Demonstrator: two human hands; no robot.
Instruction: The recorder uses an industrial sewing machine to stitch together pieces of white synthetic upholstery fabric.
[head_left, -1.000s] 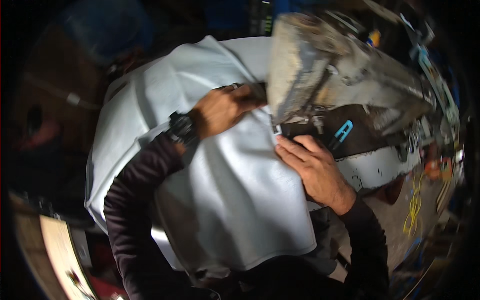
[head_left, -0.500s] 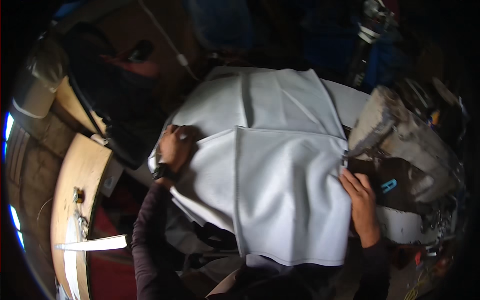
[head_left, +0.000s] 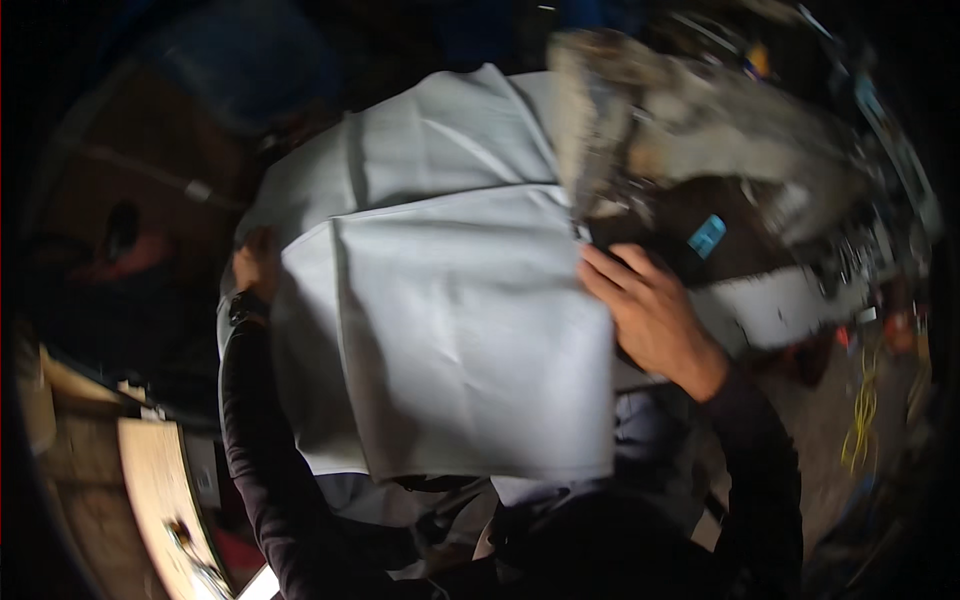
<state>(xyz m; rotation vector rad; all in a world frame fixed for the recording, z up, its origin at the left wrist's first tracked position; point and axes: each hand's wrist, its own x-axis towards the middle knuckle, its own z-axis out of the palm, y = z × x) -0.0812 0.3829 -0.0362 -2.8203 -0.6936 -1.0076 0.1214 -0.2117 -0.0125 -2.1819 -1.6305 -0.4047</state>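
Observation:
A large pale grey sheet of stitched material (head_left: 470, 330), like leatherette, lies in front of me with raised seams and soft folds. Its lower flap hangs toward my lap. At the sheet's left side is my left hand (head_left: 256, 262), a dark watch on its wrist; its fingers are smeared and partly hidden. My right hand (head_left: 650, 315) rests with stretched fingers at the flap's right edge. Just above those fingertips, the edge meets small metal parts (head_left: 580, 230) of a worn beige machine (head_left: 700, 120), which looks like a sewing machine.
A light blue clip-like piece (head_left: 707, 237) lies on the dark surface beside the machine. A pale worn panel (head_left: 775, 308) edges the table at right, with yellow cord (head_left: 862, 415) below. At lower left stands a wooden board (head_left: 155, 490). Dark clutter fills the back.
The view has swung to the right, so the sheet and machine sit farther left and higher. My right hand remains at the flap's right edge; my left remains by the sheet's left side.

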